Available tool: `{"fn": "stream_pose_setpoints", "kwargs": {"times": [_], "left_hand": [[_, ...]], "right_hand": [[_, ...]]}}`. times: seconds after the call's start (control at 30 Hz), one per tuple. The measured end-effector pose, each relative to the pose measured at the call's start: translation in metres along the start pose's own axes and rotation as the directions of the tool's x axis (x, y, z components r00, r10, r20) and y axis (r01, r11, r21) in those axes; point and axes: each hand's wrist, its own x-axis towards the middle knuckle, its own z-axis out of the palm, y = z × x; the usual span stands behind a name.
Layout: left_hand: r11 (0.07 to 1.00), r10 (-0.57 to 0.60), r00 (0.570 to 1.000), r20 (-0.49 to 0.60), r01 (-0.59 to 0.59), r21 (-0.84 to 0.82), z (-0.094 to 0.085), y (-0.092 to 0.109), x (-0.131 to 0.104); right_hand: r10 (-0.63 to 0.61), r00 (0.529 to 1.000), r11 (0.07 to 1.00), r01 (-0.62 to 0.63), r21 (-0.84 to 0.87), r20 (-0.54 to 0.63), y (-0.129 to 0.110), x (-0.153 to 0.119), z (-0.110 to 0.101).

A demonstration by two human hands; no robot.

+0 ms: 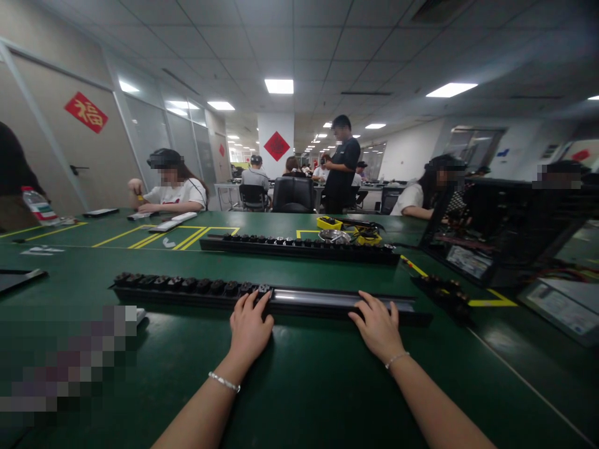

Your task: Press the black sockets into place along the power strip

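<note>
- Left grip [251, 315]: fingers apart, touching the rail [309, 302] beside its row of blocks [189, 284].
- Right grip [375, 317]: fingers spread on the rail's bare stretch.
- Rail lies crosswise before both.

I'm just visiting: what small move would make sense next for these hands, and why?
Perhaps the right hand could reach for the dark cluster, which looks like loose parts. The front rail is bare along its right stretch, its row of black parts ends by the left hand, and the cluster lies near the rail's right end.
</note>
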Motion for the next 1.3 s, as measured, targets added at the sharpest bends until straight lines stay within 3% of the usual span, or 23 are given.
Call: {"fn": "stream_pose_setpoints", "kwargs": {"times": [0.3,0.57,0.87,1.13,1.3], "left_hand": [[0.999,0.011,1.0,0.006,-0.011,-0.052,-0.001,0.0,-0.001],[0.999,-0.019,0.999,-0.047,0.016,-0.046,0.004,-0.005,-0.003],[0.998,0.039,0.998,-0.048,-0.041,-0.05,0.007,-0.014,-0.011],[0.993,0.116,0.99,-0.078,-0.118,-0.015,0.012,-0.023,-0.02],[0.988,0.145,0.985,-0.096,-0.149,-0.032,0.014,-0.026,-0.022]], "right_hand": [[0.002,0.999,1.0,-0.002,0.011,-0.033,-0.002,-0.001,0.0],[0.027,1.0,0.999,-0.027,0.022,0.004,-0.001,-0.002,0.001],[0.032,0.999,0.999,-0.032,-0.006,-0.005,-0.004,-0.006,0.0],[-0.019,0.993,1.0,0.017,-0.017,-0.12,-0.004,-0.01,0.006],[-0.03,0.984,0.999,0.031,0.008,-0.173,-0.02,-0.01,0.008]]}}
